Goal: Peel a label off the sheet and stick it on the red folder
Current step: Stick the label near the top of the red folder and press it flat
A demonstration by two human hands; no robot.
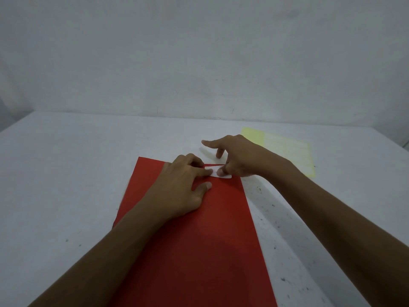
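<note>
left grip (183, 182): released, holds nothing; one straight finger presses flat on the label (226, 176), thumb rests on the folder (194, 240) just nearer the person.
right grip (241, 158): also released; thumb pad bears down on the label, forefinger points out past the folder's far edge, another finger tips down toward the bench (66, 173).
label: directly under both grips, between the two pressing tips, lying on the red cover close to its far edge. Its near-right corner shows past the thumb and looks flat.
folder: flat on the bench, running from under the grips back toward the person, both forearms over it.
sheet (287, 149): yellow, flat on the bench, beyond and right of the right grip, well apart from the folder.
step: judged as sticking down. The label is already on the folder, so peeling looks finished with.
bond: can't tell if the middle is fully stuck, as the tips cover it.
next: needs firm rubbing outward from the tips to edges and corners, keeping the folder from sliding; lift off straight so no corner comes up.
</note>
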